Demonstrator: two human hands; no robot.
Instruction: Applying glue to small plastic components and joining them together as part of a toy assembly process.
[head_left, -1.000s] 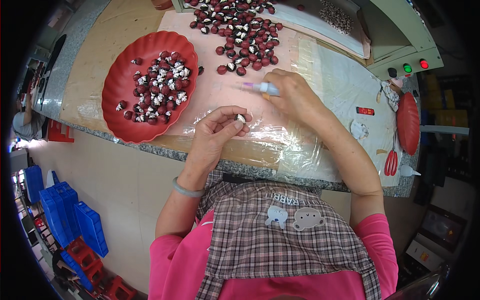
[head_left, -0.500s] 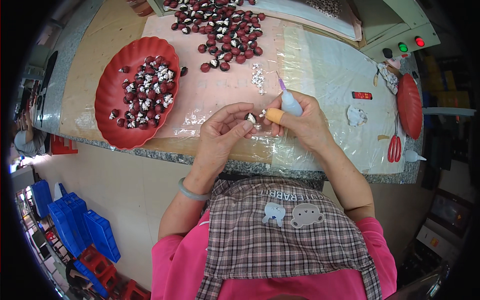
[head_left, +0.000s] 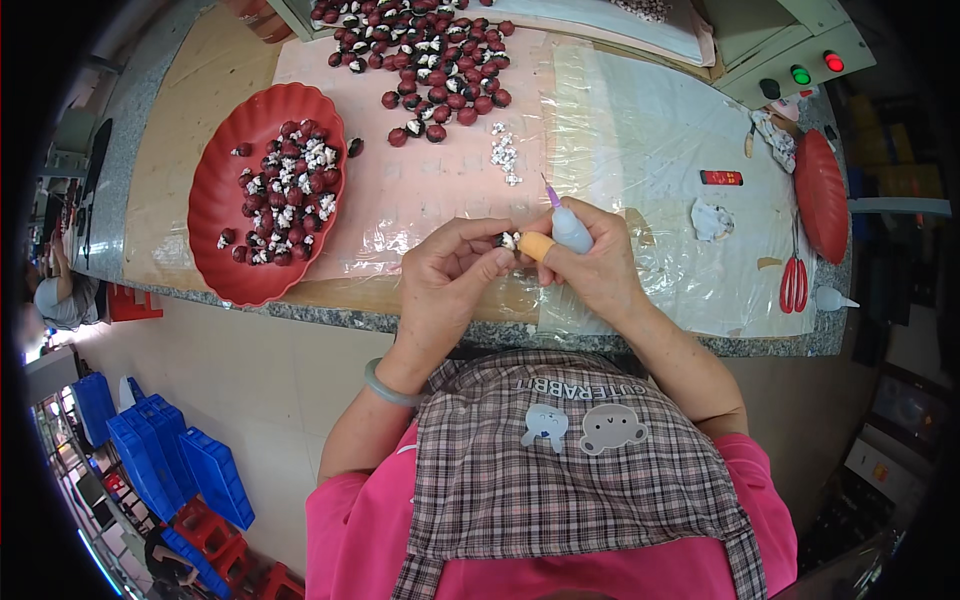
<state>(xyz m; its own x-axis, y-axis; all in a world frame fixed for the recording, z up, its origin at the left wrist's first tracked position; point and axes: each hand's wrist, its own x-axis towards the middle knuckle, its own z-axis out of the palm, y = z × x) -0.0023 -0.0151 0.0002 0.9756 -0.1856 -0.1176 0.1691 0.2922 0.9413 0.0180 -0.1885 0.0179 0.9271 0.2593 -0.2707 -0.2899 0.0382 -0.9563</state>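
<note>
1. We see the left hand point(head_left: 440, 262) with its thumb and fingers drawn together on a small ball point(head_left: 505, 242), dark with a white top, held above the near part of the pink sheet point(head_left: 420, 195).
2. We see the right hand point(head_left: 595, 260) curled round a squeeze bottle point(head_left: 572, 230), whose purple needle tip points up and away from the body. Its thumb wears a tan finger cover point(head_left: 537, 245) and lies right at the ball's white top; we cannot tell whether these fingertips also pinch a loose white bit.
3. Just beyond the hands, we find a little heap of white bits point(head_left: 504, 155) on the sheet.
4. Farther back, we note a spread of red-and-black balls point(head_left: 440, 80), many showing white patches.
5. To the left stands a scalloped red bowl point(head_left: 213, 185), in which we see red balls with white clusters point(head_left: 285, 195); one dark ball point(head_left: 355, 147) lies just outside its right rim.
6. On the right side of the table, we observe a small red packet point(head_left: 722, 178), a crumpled tissue point(head_left: 712, 220), red-handled scissors point(head_left: 793, 285) and a red dish point(head_left: 822, 200).
7. At upper right, we see a pale machine point(head_left: 745, 92) with green and red lights.
</note>
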